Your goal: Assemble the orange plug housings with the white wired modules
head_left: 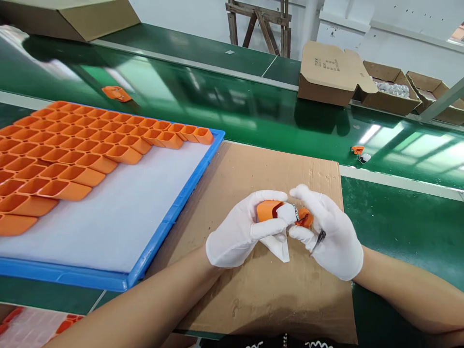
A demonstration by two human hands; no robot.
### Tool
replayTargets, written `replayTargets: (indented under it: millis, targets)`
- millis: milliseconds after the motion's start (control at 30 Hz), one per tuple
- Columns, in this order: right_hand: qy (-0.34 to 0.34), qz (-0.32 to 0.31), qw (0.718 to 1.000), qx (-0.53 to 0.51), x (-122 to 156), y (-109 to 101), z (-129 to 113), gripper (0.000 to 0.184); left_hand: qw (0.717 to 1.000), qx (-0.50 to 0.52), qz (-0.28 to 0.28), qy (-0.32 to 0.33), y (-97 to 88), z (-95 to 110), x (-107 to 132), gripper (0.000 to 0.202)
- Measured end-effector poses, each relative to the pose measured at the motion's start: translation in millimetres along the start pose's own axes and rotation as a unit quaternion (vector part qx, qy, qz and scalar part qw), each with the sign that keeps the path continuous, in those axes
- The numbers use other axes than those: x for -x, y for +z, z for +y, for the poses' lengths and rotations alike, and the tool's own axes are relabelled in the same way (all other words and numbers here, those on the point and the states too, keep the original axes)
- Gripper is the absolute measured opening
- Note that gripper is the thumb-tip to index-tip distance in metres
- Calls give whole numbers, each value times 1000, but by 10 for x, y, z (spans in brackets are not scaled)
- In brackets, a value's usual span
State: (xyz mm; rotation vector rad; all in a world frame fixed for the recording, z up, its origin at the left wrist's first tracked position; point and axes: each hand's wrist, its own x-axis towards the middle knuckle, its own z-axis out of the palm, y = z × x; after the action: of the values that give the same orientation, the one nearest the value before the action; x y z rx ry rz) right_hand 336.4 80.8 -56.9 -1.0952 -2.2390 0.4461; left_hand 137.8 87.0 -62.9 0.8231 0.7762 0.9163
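Both my hands wear white gloves and meet above a cardboard sheet (224, 193). My left hand (246, 224) grips an orange plastic housing (267, 210), its mouth turned to the right. A white part (287, 213) sits at that mouth, partly behind my left thumb. Below those fingers hangs a white paper-like flap (281, 249). In my right hand (329, 232), the curled fingers are around a smaller orange piece (305, 218) with dark wire, close against the white part. A black cord end (320, 237) lies across the right palm.
To the left, a blue-rimmed tray (170, 220) bears rows of orange housings (72, 159). Beyond runs a glossy green conveyor belt (253, 111) with an orange piece (116, 94) and an orange-and-white assembly (360, 154). Cardboard boxes (326, 72) stand along the far side.
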Motion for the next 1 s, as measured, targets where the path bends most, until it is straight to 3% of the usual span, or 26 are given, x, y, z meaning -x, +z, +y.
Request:
replayTargets:
  millis: [167, 267, 400, 533, 600, 700, 800, 900, 1000]
  targets:
    - [-46, 65, 987, -139, -36, -24, 59, 41, 999, -44, -10, 24, -51, -46, -24, 45]
    - [1, 91, 982, -166, -47, -73, 48, 33, 999, -33, -7, 16, -65, -84, -38, 50]
    - [86, 135, 969, -190, -62, -134, 65, 26, 998, 55, 14, 8, -55, -61, -27, 51]
    - [99, 159, 953, -237, -73, -120, 117, 26, 996, 67, -56, -33, -105, -5, 9, 50]
    - [89, 165, 952, -241, -68, -107, 125, 28, 996, 38, -78, -11, -142, 8, 24, 50]
    - [87, 160, 955, -236, -57, -114, 109, 31, 996, -33, -64, 47, -171, 26, 39, 48]
    - [74, 142, 952, -260, -70, -154, 67, 28, 990, -123, -34, 62, -154, 69, 57, 50]
    - [58, 71, 927, -364, -112, -184, 1, 14, 978, -200, -2, 63, -120, 120, 70, 52]
    - [86, -17, 894, -439, -145, -178, -57, 9, 973, -223, -17, 57, -105, 136, 64, 51]
